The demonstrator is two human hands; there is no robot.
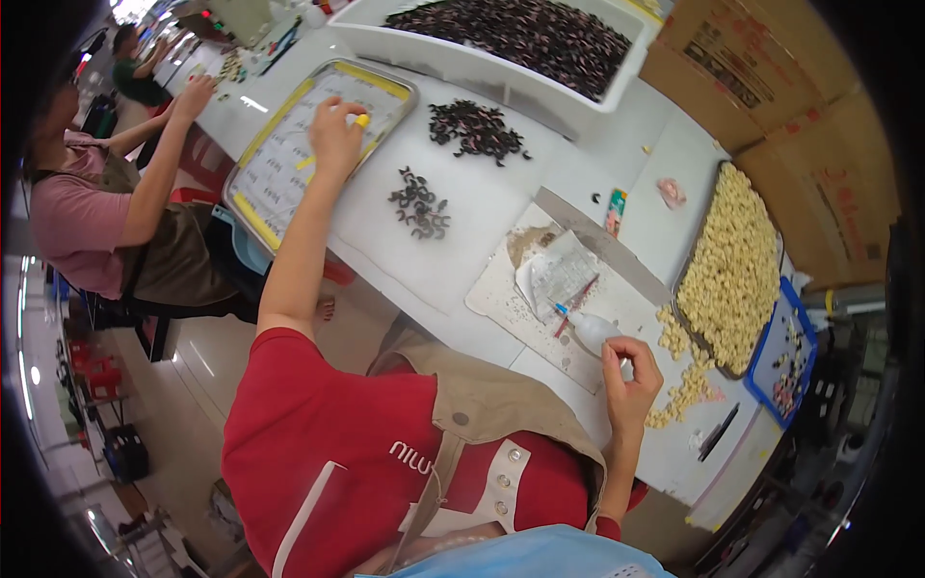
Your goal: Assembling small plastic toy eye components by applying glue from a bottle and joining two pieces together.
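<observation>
My left hand (337, 137) is over a metal tray (416, 96) lined with a white sheet edged in yellow tape. Its fingers are bent together, with a small yellow piece, perhaps a finger cover, at one finger; anything pinched is too small to tell. Rows of small dark marks or pieces run across the sheet. My right hand (633, 378) is closed in a pinch beside a translucent squeeze bottle (590, 329) with a blue tip. Whether it touches the bottle is unclear. Under the bottle, a crumpled wrapper (564, 275) lies on a stained white board (491, 289).
Dark curved pieces fill a white bin (568, 108); two smaller piles (472, 130) lie in front. Cream-coloured pieces (732, 265) heap a tray at right, spilling over, beside a blue tray (802, 371). Cardboard boxes (819, 144) stand behind. A co-worker (96, 212) sits at left.
</observation>
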